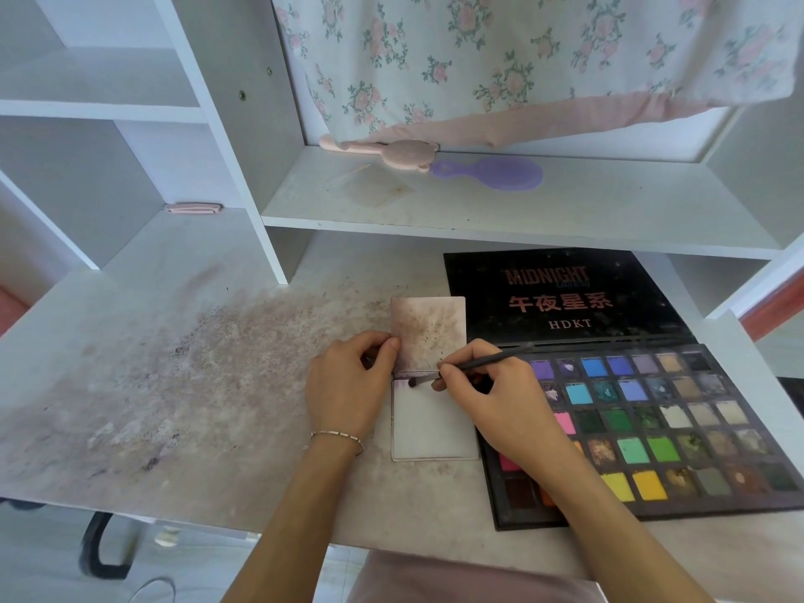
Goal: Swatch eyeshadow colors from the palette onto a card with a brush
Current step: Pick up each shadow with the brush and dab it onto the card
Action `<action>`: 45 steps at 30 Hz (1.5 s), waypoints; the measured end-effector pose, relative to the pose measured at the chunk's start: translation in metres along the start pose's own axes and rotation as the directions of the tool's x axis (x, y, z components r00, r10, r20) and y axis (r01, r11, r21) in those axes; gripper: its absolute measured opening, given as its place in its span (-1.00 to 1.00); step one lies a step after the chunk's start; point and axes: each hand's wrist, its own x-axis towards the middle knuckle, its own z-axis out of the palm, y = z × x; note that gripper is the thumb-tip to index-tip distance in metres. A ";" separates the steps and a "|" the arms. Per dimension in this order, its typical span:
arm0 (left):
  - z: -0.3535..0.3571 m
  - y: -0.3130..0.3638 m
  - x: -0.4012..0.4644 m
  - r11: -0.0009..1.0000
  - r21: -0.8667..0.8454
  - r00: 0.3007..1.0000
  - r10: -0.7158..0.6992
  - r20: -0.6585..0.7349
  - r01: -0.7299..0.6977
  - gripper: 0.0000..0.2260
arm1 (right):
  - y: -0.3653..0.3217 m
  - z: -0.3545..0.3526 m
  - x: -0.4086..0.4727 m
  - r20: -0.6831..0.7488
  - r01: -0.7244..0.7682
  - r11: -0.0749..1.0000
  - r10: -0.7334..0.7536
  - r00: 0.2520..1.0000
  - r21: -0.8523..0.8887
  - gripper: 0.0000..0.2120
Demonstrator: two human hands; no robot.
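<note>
The card (435, 422) lies flat on the tabletop (182, 385) near the middle of the view, just left of the palette, its lower leaf white with a faint purple smear at the top left corner. Far to the left stands a white shelf unit (130, 111), and a small pink clip (192, 208) rests at the back of the tabletop below it. The tabletop itself is dusted with pinkish-brown powder stains across its left half. The left hand (348, 385), a thin bracelet (337, 437) on its wrist, sits at the card's left edge — its thumb and fingers pinch the stained upper leaf (428, 330) and hold it turned back. Above, on a shelf (522, 211), a pink bear-shaped comb (391, 151) lies beside a purple hairbrush (496, 172), under a hanging floral cloth (522, 54). The brush (478, 364) slants down to the left, its dark tip touching the white leaf at the purple smear. The right hand (483, 393) grips the brush handle between thumb and curled fingers, with its wrist lying over the palette's left columns. The palette (652, 428) lies open on the right — rows of purple, blue, green, pink and yellow pans, several broken up — with its black lid (557, 293) laid flat behind it.
</note>
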 end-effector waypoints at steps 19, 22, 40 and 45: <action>-0.001 0.002 -0.001 1.000 -0.006 1.000 -0.002 0.001 0.002 -0.88 | 0.000 0.000 0.001 -0.003 0.008 1.000 -0.008 1.000 -0.022 -0.88; -0.001 0.002 -0.001 1.000 -0.008 1.000 -0.003 0.002 0.003 -0.88 | 0.000 0.000 0.000 0.002 0.004 1.000 -0.004 1.000 -0.004 -0.89; 0.000 0.001 0.000 1.000 -0.005 1.000 -0.014 0.008 0.014 -0.88 | -0.003 -0.002 0.001 -0.091 0.057 0.993 -0.048 0.995 0.099 -0.79; -0.001 0.001 0.000 1.000 -0.008 1.000 -0.018 0.005 0.018 -0.89 | -0.005 -0.012 -0.001 -0.159 0.065 0.967 -0.025 0.987 0.248 -0.79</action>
